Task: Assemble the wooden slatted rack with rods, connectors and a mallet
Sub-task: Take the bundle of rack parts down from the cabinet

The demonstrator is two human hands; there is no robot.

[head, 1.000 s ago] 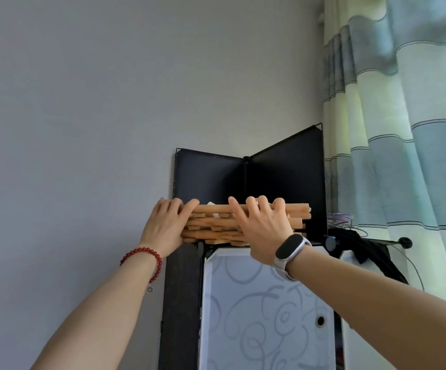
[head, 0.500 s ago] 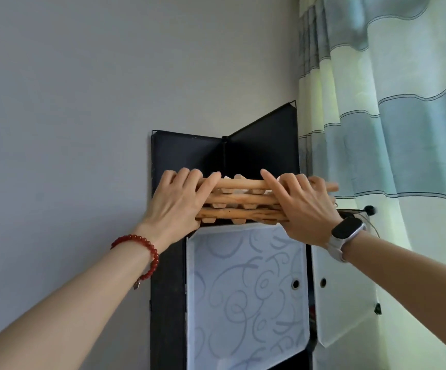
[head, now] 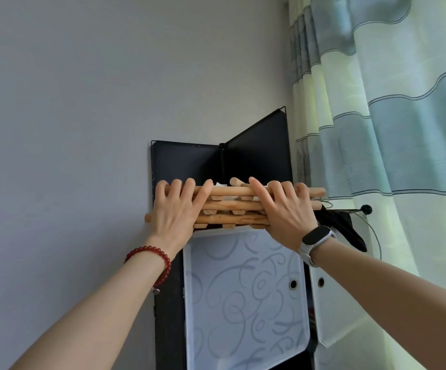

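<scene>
Left hand (head: 175, 209), right hand (head: 283, 212) grip wooden rack (head: 232, 206) ends atop cabinet (head: 243, 289).

Both forearms are bare, with no sleeves in view. The left wrist wears a bracelet of round, dark red glossy beads (head: 151, 259) with a small charm hanging from its underside. The right wrist carries a smartwatch with a black oblong face and a white band (head: 314, 240).
</scene>
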